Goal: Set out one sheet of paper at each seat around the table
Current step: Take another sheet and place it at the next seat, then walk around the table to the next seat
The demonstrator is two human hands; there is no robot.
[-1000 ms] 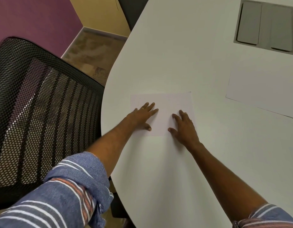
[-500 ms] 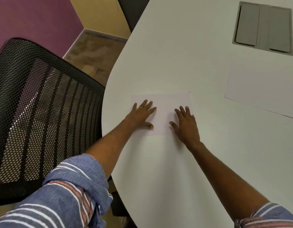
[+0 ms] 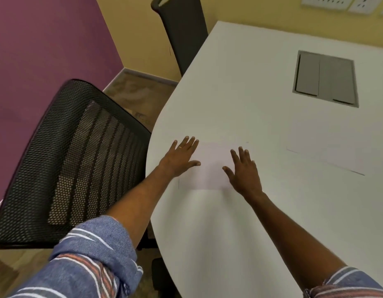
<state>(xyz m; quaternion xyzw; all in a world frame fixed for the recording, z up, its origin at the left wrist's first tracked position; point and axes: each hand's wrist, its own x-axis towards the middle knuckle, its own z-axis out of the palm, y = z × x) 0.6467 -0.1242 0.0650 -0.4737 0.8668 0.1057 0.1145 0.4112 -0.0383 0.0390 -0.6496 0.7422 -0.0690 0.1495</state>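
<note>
A white sheet of paper (image 3: pixel 211 166) lies flat on the white table (image 3: pixel 240 104), close to its left edge, in front of the black mesh chair (image 3: pixel 74 160). My left hand (image 3: pixel 182 157) lies flat on the sheet's left side, fingers straight and spread. Over the sheet's right side my right hand (image 3: pixel 243 168) is spread flat as well. A second white sheet (image 3: pixel 328 157) lies on the table further right, apart from both hands.
A grey cable hatch (image 3: pixel 325 79) is set into the tabletop at the far right. Another dark chair (image 3: pixel 183 33) stands at the table's far left edge, near the yellow wall. Wall sockets (image 3: pixel 345 2) show at the top right.
My view has lifted, so the second chair and the wall come into sight. Both hands have spread a little further apart on the sheet; the sheet stays in place.
</note>
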